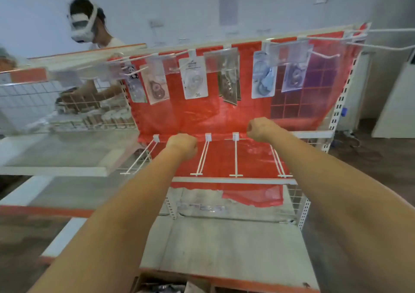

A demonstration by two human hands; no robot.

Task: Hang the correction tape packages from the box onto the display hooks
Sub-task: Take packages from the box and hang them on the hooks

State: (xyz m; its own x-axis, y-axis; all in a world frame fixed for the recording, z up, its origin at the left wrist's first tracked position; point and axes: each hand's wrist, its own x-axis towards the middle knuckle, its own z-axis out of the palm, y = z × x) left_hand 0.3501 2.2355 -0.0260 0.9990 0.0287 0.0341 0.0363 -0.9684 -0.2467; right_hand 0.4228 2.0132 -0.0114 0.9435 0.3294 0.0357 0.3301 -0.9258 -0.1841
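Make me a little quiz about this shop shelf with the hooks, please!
1. True or false: the lower row of display hooks already carries packages.
2. What number is printed on the white correction tape package hanging in the upper row?
3. The left hand and right hand are: A) flat on the shelf, B) curled into fists near the lower hooks, C) each gripping a package.

Key: 1 false, those hooks are bare. 2: 36. 3: B; no package shows in either hand.
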